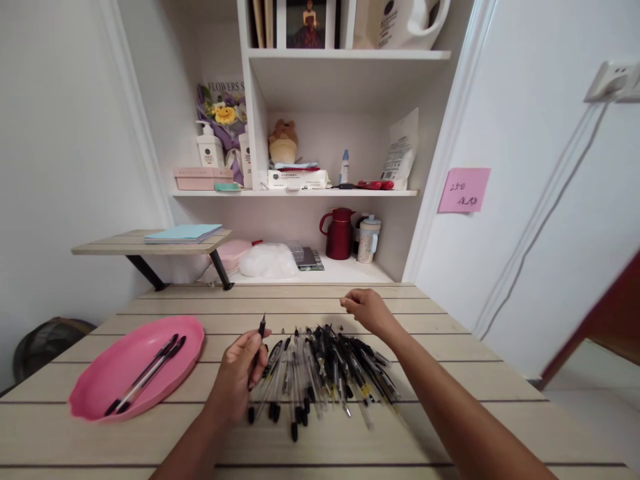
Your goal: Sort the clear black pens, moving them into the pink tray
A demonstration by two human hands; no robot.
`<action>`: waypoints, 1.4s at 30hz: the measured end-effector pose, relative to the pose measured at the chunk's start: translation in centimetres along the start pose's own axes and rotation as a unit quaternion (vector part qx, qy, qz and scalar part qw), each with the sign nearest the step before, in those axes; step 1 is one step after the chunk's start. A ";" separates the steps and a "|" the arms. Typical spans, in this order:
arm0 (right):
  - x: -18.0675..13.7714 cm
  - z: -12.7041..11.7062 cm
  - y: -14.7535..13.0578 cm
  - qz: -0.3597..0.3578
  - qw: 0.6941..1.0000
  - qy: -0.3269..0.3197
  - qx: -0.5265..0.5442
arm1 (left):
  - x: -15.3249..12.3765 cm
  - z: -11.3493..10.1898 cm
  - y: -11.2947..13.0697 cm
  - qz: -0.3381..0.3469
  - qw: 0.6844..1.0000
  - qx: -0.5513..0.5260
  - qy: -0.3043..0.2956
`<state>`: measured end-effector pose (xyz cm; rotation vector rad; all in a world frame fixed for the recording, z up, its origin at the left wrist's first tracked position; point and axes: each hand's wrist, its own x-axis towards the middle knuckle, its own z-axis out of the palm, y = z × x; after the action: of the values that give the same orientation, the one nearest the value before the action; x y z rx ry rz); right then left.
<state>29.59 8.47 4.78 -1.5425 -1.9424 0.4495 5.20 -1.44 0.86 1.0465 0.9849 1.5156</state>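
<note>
A black pen (263, 325) stands nearly upright in my left hand (243, 367), its bare tip pointing up and its lower part hidden by the fingers. Just right of that hand lies a wide heap of pens (325, 367), many clear-barrelled or dark, some with black caps. Beyond the heap, my right hand (367, 310) hovers with its fingers curled in a pinch; anything in them is too small or hidden to name. Two pens (147, 377) rest side by side in the pink tray (90, 393) to the left.
A small raised shelf (110, 243) at the back left carries blue paper (185, 232). Behind the slatted table (400, 440) is a white shelf unit (350, 60) with a red jug (340, 233), a light cup (369, 240) and a plastic bag (267, 260).
</note>
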 end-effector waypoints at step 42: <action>-4.2 5.2 -7.5 -0.094 0.883 -0.097 0.450 | -1.0 1.5 -1.3 -0.082 0.990 0.064 -0.090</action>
<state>21.14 3.03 4.29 -0.7120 -1.6034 1.2402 7.07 -2.12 -0.05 1.1414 1.0236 1.2145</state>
